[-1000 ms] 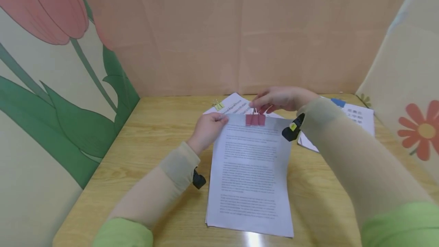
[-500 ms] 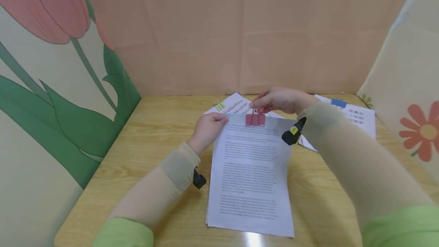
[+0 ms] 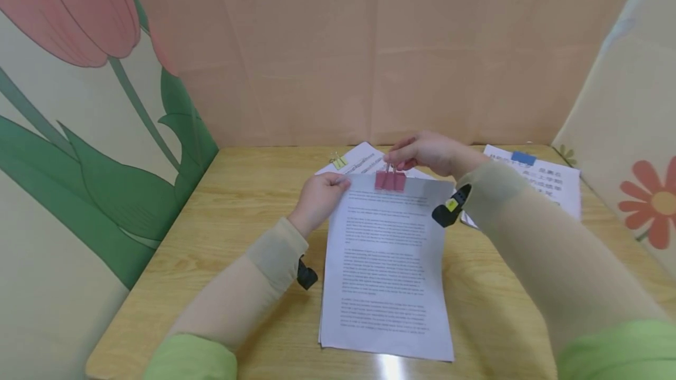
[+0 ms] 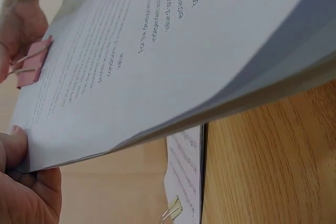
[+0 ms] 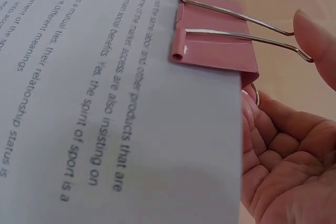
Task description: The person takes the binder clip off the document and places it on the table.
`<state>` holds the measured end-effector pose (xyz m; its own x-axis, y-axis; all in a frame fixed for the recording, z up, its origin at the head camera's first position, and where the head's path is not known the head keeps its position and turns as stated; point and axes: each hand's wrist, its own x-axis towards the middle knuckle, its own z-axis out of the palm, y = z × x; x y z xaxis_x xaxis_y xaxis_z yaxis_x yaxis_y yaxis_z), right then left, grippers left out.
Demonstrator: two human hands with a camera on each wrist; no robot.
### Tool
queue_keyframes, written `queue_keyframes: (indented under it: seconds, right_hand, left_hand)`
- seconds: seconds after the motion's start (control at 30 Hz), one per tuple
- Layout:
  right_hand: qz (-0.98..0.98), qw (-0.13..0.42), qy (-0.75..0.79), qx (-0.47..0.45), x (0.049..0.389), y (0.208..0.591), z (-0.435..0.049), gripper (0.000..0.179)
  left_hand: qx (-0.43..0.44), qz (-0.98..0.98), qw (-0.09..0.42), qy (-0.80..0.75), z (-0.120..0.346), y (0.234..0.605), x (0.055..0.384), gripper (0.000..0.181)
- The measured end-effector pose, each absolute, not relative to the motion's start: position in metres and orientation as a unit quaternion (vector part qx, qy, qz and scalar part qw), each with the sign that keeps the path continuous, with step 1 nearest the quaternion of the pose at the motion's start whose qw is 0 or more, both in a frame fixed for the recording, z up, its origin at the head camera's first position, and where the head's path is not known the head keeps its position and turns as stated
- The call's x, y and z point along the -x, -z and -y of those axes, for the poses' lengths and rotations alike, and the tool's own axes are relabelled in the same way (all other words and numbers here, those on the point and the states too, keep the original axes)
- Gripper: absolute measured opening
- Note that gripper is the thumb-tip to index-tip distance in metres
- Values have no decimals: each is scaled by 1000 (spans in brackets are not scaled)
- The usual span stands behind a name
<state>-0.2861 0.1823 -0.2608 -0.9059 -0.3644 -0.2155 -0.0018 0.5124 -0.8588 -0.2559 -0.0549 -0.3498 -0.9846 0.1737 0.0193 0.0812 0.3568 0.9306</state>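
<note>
A stack of printed sheets (image 3: 385, 268) is held tilted up over the wooden table in the head view. My left hand (image 3: 319, 201) pinches its upper left corner, thumb on the front page and fingers behind. A pink binder clip (image 3: 390, 180) sits over the top edge, with my right hand (image 3: 430, 154) gripping its wire handles. In the right wrist view, the thumb (image 5: 317, 45) presses the ends of the front handle, while the curled fingers (image 5: 283, 145) are behind the sheets. The clip's mouth lies over the front page.
Behind the held sheets lies another stack of paper (image 3: 361, 160) with a yellow binder clip (image 3: 338, 162). At the back right is a stack (image 3: 560, 183) with a blue binder clip (image 3: 523, 158). Fabric walls surround the wooden table (image 3: 232, 210) on three sides.
The pink binder clip and my right hand have shifted slightly left and up at the sheets' top edge. My left hand keeps its pinch on the corner.
</note>
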Motion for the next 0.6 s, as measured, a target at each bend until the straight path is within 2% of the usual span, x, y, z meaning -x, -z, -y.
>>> queue_keyframes:
  seconds: [0.37, 0.6]
  right_hand:
    - [-849, 143, 499, 97, 283, 243, -191, 46]
    - [-844, 141, 509, 95, 280, 240, -198, 54]
  left_hand:
    - [-68, -830, 43, -552, 58, 351, 255, 25]
    - [-51, -835, 31, -547, 67, 355, 256, 26]
